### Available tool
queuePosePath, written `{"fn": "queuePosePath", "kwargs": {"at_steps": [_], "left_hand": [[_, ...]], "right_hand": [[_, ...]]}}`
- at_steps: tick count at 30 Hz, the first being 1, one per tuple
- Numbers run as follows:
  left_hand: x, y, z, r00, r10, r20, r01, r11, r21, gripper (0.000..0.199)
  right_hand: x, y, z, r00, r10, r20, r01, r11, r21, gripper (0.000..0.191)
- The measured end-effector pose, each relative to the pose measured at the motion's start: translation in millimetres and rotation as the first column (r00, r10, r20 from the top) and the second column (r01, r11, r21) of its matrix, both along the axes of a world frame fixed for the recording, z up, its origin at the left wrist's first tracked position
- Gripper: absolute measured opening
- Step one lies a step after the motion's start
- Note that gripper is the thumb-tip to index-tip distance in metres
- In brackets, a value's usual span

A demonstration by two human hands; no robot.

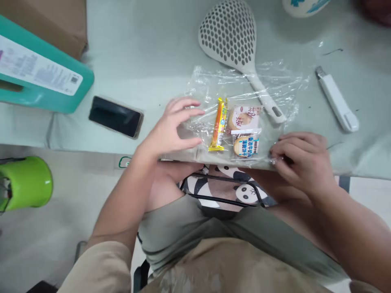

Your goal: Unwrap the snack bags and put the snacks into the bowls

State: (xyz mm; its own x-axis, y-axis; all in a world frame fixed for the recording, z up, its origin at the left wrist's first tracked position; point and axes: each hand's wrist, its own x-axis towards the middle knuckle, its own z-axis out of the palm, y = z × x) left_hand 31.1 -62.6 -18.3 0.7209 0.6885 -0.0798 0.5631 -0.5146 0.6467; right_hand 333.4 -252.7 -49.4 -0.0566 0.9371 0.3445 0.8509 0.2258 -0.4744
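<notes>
A clear plastic bag (207,87) lies spread near the table's front edge. On or in it are a yellow and orange snack stick (218,126), a pink and white biscuit packet (244,118) and a blue-lettered biscuit packet (246,145). My left hand (172,128) is at the bag's left side, thumb and fingers apart with nothing between them. At the bag's lower right corner, my right hand (302,158) pinches the plastic edge. A white skimmer (229,32) lies beyond, its handle reaching over or under the bag; I cannot tell which.
A black phone (116,116) lies left of my left hand, beside a teal box (45,69). To the right is a white box cutter (337,99). A white container with blue marks (305,6) stands at the back. A green bucket (33,181) is on the floor.
</notes>
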Motion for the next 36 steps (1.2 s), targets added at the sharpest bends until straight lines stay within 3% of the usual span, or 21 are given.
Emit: {"fn": "queuePosePath", "kwargs": {"at_steps": [3, 6, 8, 13, 17, 19, 22, 26, 36], "left_hand": [[16.4, -10.5, -3.8, 0.998, -0.037, -0.049, 0.041, 0.997, 0.068, 0.043], [26.4, -14.5, -6.8, 0.995, -0.099, 0.004, 0.099, 0.993, 0.067, 0.015], [26.2, -15.8, -3.8, 0.992, -0.109, 0.064, 0.104, 0.992, 0.069, 0.009], [4.5, -26.6, 13.2, 0.987, -0.021, 0.158, 0.025, 0.999, -0.02, 0.009], [-14.9, -38.2, 16.1, 0.985, 0.0, 0.173, 0.005, 1.0, -0.029, 0.007], [-20.4, -41.8, 13.4, 0.987, -0.018, 0.159, 0.016, 1.0, 0.009, 0.008], [-25.2, -45.1, 8.5, 0.996, -0.077, 0.034, 0.074, 0.994, 0.083, 0.026], [-32.7, -48.4, 3.3, 0.991, -0.099, -0.095, 0.114, 0.979, 0.17, 0.023], [-52.3, -44.0, -22.7, 0.997, -0.073, 0.024, 0.062, 0.945, 0.321, 0.021]], "right_hand": [[-2.0, 1.9, -2.8, 0.999, -0.014, 0.03, 0.015, 0.999, -0.05, 0.013], [-0.7, 3.3, -5.0, 0.995, -0.078, 0.066, 0.082, 0.994, -0.068, 0.009], [0.7, 3.4, -6.8, 0.989, -0.105, 0.104, 0.116, 0.988, -0.103, 0.008], [2.6, 3.8, -11.3, 0.987, -0.11, 0.115, 0.122, 0.987, -0.106, 0.008], [3.3, 5.0, -13.0, 0.99, -0.097, 0.1, 0.107, 0.99, -0.095, 0.007], [3.3, 5.4, -13.4, 0.989, -0.106, 0.101, 0.117, 0.988, -0.103, 0.006], [2.6, 5.4, -14.4, 0.988, -0.121, 0.092, 0.131, 0.985, -0.115, 0.006], [2.0, 4.7, -16.3, 0.989, -0.132, 0.063, 0.138, 0.984, -0.114, 0.006], [-1.2, -5.0, -12.7, 0.982, -0.151, 0.111, 0.157, 0.987, -0.045, 0.005]]}}
